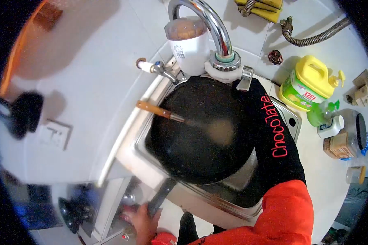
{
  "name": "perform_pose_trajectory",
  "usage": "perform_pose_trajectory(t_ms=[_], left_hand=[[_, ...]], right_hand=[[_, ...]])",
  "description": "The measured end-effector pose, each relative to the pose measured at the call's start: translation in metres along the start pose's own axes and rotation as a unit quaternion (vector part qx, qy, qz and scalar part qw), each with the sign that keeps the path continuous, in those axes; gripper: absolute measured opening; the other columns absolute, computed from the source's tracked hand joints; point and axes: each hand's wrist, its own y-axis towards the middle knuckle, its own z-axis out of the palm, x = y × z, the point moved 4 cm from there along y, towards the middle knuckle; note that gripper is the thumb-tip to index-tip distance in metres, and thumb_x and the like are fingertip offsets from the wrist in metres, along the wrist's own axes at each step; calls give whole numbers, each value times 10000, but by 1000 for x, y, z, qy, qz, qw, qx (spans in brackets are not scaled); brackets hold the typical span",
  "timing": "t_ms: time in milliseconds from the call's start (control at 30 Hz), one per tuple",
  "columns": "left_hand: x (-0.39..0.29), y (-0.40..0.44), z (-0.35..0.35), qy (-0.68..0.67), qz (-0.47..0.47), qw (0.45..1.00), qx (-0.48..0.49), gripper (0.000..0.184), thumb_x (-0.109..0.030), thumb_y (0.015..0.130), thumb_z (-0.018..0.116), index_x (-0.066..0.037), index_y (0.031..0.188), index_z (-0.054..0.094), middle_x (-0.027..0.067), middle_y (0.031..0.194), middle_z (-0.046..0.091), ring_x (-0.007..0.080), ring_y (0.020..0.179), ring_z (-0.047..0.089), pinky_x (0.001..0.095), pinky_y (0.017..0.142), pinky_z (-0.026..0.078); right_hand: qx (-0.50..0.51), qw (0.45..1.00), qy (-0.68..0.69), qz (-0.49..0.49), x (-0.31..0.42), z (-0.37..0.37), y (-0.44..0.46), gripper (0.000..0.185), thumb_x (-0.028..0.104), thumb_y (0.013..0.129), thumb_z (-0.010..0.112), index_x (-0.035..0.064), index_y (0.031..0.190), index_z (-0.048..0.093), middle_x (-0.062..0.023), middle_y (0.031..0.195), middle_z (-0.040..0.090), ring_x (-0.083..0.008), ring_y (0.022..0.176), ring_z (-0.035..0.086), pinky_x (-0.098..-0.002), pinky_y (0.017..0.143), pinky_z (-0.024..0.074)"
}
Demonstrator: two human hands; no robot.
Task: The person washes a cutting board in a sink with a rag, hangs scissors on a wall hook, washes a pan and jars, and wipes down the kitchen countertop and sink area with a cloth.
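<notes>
A large black wok rests over the steel sink, beneath the tap. My left hand is wrapped round the wok's dark handle at the lower left. A wooden-handled utensil leans on the wok's left rim. Its metal shaft runs inward, and its head is not clear against the dark inside, where a pale blurred patch shows. My right arm, in a black and red sleeve, reaches across the wok's right side toward the tap lever. The right hand itself does not show.
A chrome tap with a white filter stands behind the wok. Left of it is a small wall tap. On the right counter stand a yellow-green detergent jug, a white bottle and a jar.
</notes>
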Motion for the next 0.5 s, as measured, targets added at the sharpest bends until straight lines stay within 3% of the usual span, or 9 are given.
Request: perform_pose_trajectory(t_ms=[67,200,267,300,333,400,433,500], left_hand=[[-7,-1,-2,27,30,999,-26,382,-172,687,766,-31,986,576,153,774,619,314,680,620,385,601,478],[-12,2,-10,26,-27,999,-1,340,-205,702,761,-38,935,581,149,698,610,309,637,615,387,583,470],[-9,5,-12,-81,-127,987,59,366,-338,719,727,-72,928,588,133,773,643,339,701,618,433,662,464],[-6,6,-11,-25,-104,992,62,340,-326,720,731,-77,902,588,114,742,643,306,670,633,386,580,477],[-6,7,-13,-33,-95,993,63,340,-326,720,731,-77,902,588,114,742,643,306,670,633,386,580,477],[-5,10,-17,-93,-80,989,87,321,-326,726,726,-95,907,595,102,732,642,313,674,631,387,605,482],[-6,13,-21,-106,-79,985,114,331,-349,730,716,-102,914,595,101,719,637,317,677,631,391,608,485],[-1,21,-23,-112,-37,982,148,330,-338,740,713,-74,894,589,115,671,618,321,633,623,399,581,476]], right_hand=[[19,999,20,-18,-2,-4,-9,233,106,737,566,56,954,635,-207,924,630,-370,893,602,-420,793,473],[35,997,52,-49,1,-29,-52,240,97,763,537,51,984,618,-211,957,626,-371,915,599,-422,803,476],[20,998,44,-44,11,-42,-73,243,93,776,522,48,999,610,-213,973,624,-371,926,598,-422,808,477],[2,999,-14,-29,19,-51,-92,231,96,782,518,30,983,610,-216,955,626,-373,920,601,-421,809,486],[-19,999,-5,41,-5,-33,-97,196,102,779,527,19,928,624,-222,934,628,-374,910,608,-429,800,496],[36,972,-230,26,10,-42,-120,181,95,779,516,19,888,640,-222,915,629,-375,880,615,-452,785,499],[38,970,-236,34,11,-47,-128,181,95,779,516,19,888,640,-222,915,629,-375,880,615,-452,785,499],[99,956,-232,151,4,-63,-148,188,75,765,512,29,880,654,-211,883,628,-356,852,621,-455,758,504]])
